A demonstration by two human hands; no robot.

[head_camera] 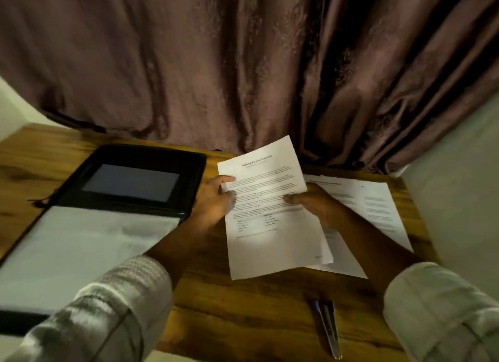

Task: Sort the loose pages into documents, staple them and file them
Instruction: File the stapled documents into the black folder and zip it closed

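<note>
I hold a small stack of printed pages (266,208) above the wooden table (243,313), tilted, with a bold heading on the top sheet. My left hand (216,199) grips the stack's left edge, thumb on top. My right hand (313,202) pinches the right edge, thumb on the print. More loose pages (378,202) lie flat on the table under and right of my right hand. An open black folder (129,183) lies to the left, with a dark clear pocket in its upper half and a pale sheet (81,248) in its lower half.
A blue and silver object, perhaps a stapler or pens (328,326), lies near the table's front edge at the right. A mauve curtain (216,64) hangs right behind the table. A pale wall (459,186) borders the right side.
</note>
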